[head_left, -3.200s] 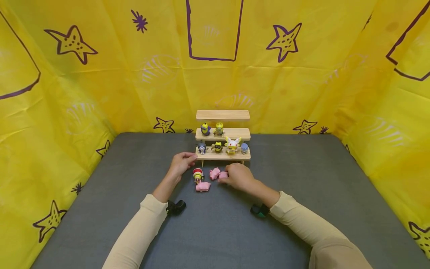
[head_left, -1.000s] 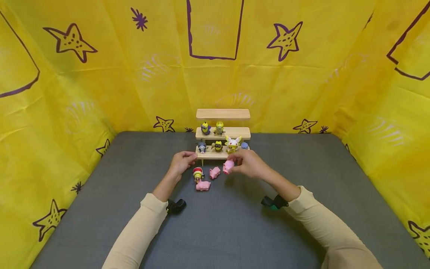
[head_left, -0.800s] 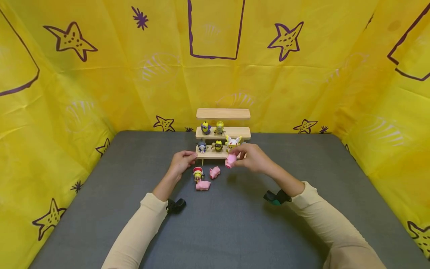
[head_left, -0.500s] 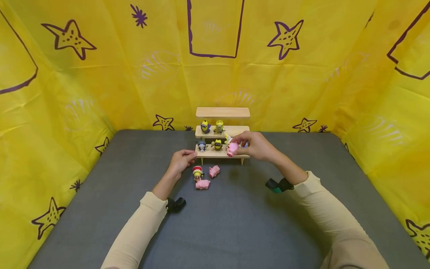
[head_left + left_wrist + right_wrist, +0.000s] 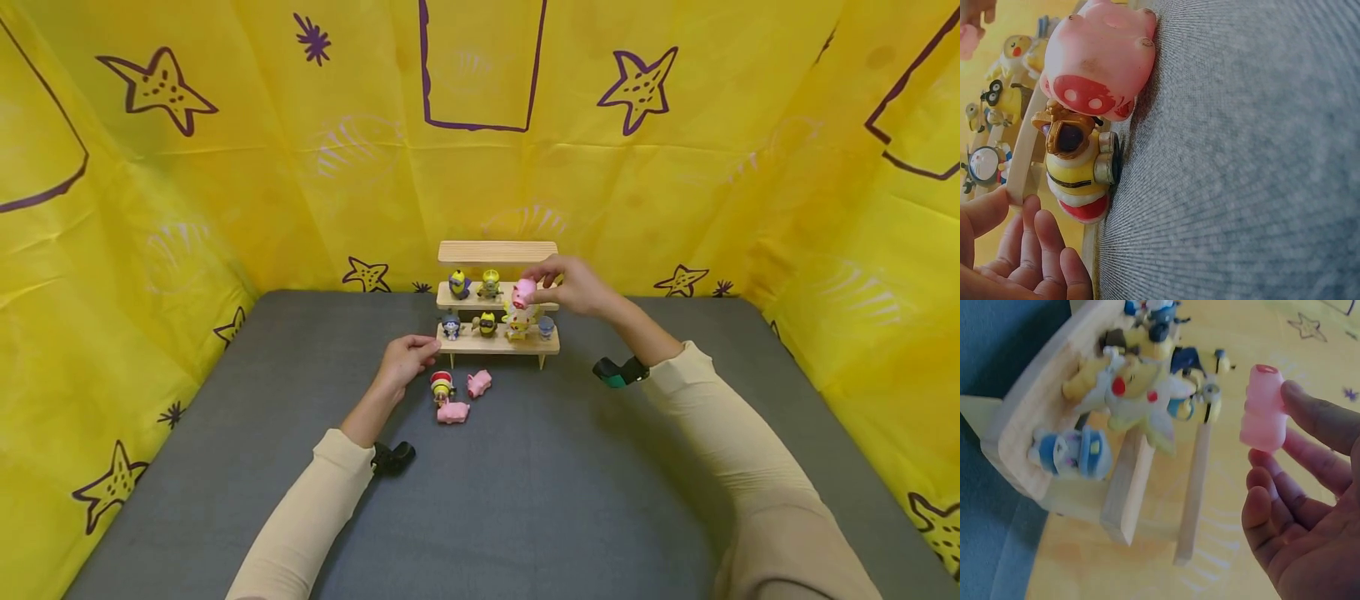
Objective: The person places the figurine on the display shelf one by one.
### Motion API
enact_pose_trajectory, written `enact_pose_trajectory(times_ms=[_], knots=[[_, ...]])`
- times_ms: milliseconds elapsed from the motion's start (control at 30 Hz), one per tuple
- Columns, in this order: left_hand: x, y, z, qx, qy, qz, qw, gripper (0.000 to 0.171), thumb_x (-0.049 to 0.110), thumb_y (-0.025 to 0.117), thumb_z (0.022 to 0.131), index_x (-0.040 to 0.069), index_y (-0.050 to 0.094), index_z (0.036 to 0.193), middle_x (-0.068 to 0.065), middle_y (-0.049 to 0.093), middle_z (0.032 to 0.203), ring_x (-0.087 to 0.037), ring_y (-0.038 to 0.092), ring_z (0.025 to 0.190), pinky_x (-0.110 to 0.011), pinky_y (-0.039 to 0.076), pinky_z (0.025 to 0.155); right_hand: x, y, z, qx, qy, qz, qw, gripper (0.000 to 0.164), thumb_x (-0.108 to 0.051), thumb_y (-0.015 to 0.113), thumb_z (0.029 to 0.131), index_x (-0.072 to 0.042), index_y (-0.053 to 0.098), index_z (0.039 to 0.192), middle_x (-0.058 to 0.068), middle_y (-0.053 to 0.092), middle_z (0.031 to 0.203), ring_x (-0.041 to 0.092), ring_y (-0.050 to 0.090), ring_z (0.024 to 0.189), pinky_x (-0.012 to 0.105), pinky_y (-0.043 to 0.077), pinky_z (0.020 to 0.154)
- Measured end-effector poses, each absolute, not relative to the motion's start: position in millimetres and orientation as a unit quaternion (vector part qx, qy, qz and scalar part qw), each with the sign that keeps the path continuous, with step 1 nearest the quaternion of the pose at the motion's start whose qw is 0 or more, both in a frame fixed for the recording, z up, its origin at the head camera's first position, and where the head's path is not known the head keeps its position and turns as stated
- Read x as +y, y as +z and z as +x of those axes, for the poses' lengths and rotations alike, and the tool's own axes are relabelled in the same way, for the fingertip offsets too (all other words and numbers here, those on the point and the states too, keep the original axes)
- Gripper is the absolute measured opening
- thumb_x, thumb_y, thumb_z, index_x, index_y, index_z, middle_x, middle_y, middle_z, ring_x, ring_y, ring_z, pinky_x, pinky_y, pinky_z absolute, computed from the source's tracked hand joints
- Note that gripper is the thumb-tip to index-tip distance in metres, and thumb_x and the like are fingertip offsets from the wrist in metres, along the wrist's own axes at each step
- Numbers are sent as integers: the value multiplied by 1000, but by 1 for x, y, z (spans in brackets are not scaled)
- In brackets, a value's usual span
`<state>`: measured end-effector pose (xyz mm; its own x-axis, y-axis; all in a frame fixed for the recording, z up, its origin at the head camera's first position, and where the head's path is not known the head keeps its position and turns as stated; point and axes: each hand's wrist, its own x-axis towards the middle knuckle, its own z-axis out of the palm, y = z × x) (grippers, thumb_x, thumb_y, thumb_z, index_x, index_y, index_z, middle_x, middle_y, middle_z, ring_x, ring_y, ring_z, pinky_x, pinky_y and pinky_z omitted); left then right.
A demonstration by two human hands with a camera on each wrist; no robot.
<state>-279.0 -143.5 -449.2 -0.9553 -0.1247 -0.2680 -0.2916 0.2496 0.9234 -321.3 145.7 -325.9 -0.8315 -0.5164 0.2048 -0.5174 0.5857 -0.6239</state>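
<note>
My right hand [image 5: 557, 283] pinches a small pink pig [image 5: 523, 292] between thumb and fingers and holds it in the air at the middle tier of a three-tier wooden shelf [image 5: 498, 252]. In the right wrist view the pink pig [image 5: 1263, 409] hangs apart from the shelf [image 5: 1054, 394]. My left hand [image 5: 408, 357] rests on the grey mat by the shelf's lower left corner, fingers loosely curled and holding nothing. Beside it on the mat are two more pink pigs [image 5: 478, 383] [image 5: 453, 412] and a red-capped yellow figure [image 5: 442, 387].
Several small figures stand on the lower two tiers, among them a white-and-yellow one [image 5: 517, 321] and a blue one [image 5: 546, 327]; the top tier is bare. Yellow star-printed cloth [image 5: 225, 167] walls the mat on three sides. The left wrist view shows a pig [image 5: 1100, 62] and the yellow figure [image 5: 1079, 165] up close.
My right hand picked a pink pig off the mat and carried it up and back, past the bottom tier to the middle one. The left hand stayed put.
</note>
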Motion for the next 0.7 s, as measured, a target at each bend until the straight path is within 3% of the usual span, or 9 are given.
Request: enact_pose_trajectory(times_ms=[367, 700], knots=[[-141, -446, -276, 788, 596, -139, 70, 32, 24, 63, 95, 3, 65, 119, -13, 70, 109, -12, 62, 83, -28, 48, 78, 141, -325, -345, -917, 294, 269, 0, 38, -17, 78, 83, -1, 69, 116, 15, 71, 103, 24, 53, 80, 29, 40, 67], [-143, -450, -278, 788, 595, -139, 71, 32, 24, 63, 95, 3, 65, 119, -12, 70, 109, -12, 61, 84, -28, 48, 78, 135, -337, -356, -929, 273, 250, -10, 32, -15, 76, 84, 0, 70, 111, 15, 70, 93, 19, 50, 71, 26, 38, 61]])
